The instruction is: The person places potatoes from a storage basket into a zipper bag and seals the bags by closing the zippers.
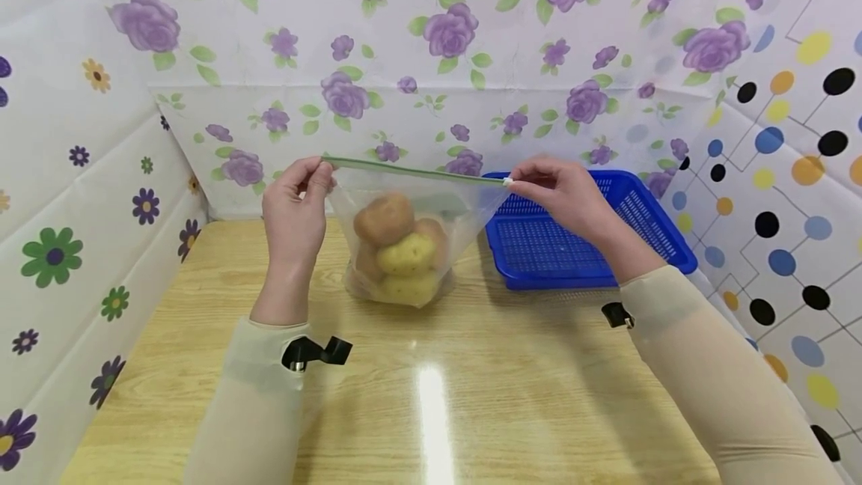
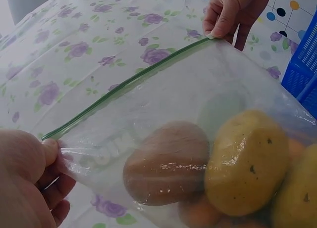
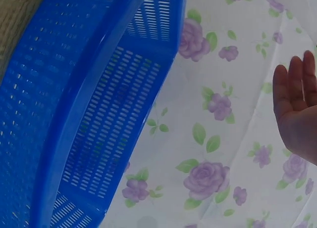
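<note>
A see-through zip bag [image 1: 471, 208] with several potatoes [image 1: 407, 254] in it hangs between my hands, its bottom at the table. Some potatoes are yellow, others brownish. Along the top runs a green zip strip [image 2: 124, 87], drawn straight and looking pressed together. My left hand [image 1: 294, 204] pinches the strip's left end between thumb and fingers. At the right end, my right hand [image 1: 564, 197] pinches the corner by a small white slider [image 1: 508, 182]. Only some fingers of the right hand [image 3: 299, 114] show in the right wrist view, at its right edge.
Behind my right hand a blue plastic basket [image 1: 646, 208] with slotted walls stands on the wood-grain table [image 1: 364, 395]. Flower-patterned cloth [image 1: 404, 43] hangs at the back and left, dotted cloth [image 1: 795, 171] at the right.
</note>
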A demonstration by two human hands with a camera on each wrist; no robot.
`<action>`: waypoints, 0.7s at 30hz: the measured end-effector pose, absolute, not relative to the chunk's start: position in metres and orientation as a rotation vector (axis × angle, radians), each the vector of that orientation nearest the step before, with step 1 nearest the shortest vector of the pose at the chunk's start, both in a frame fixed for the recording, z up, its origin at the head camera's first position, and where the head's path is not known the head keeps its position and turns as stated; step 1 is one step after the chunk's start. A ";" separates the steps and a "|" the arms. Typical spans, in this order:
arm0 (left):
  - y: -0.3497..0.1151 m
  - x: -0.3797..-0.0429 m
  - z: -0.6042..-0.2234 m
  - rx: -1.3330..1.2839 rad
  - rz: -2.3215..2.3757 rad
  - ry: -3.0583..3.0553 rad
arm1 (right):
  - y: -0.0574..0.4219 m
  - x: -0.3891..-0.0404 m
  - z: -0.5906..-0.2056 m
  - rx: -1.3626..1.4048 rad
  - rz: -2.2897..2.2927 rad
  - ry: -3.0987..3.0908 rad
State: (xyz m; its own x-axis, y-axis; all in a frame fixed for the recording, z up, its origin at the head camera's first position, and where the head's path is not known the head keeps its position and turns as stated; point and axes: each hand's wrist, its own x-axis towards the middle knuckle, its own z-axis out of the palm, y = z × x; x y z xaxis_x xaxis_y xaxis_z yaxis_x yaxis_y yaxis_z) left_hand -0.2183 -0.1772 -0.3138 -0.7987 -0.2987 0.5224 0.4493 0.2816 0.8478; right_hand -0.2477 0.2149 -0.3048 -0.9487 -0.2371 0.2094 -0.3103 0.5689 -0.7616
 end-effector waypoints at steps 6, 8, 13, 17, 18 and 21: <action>-0.180 -0.208 -0.312 -0.150 -1.583 -1.969 | 0.213 -0.240 -0.297 0.496 1.358 -2.694; -0.181 -0.205 -0.311 -0.154 -1.578 -1.995 | 0.214 -0.236 -0.295 0.506 1.386 -2.683; -0.185 -0.189 -0.308 -0.173 -1.624 -2.033 | 0.219 -0.223 -0.287 0.604 1.472 -2.651; -0.188 -0.174 -0.304 -0.249 -1.658 -2.024 | 0.226 -0.212 -0.282 0.680 1.536 -2.647; -0.189 -0.171 -0.303 -0.264 -1.659 -2.023 | 0.227 -0.210 -0.280 0.694 1.557 -2.646; -0.191 -0.162 -0.301 -0.266 -1.664 -2.035 | 0.230 -0.207 -0.278 0.728 1.637 -2.652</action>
State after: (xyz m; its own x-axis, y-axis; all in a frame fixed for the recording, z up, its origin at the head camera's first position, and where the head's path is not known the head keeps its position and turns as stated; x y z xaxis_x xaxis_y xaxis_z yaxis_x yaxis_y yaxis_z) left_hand -0.1619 -0.1907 -0.3014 -0.8588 -0.1562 0.4879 0.4471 0.2365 0.8627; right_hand -0.2068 0.2300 -0.2777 -0.8948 -0.4068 0.1839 -0.3467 0.3737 -0.8603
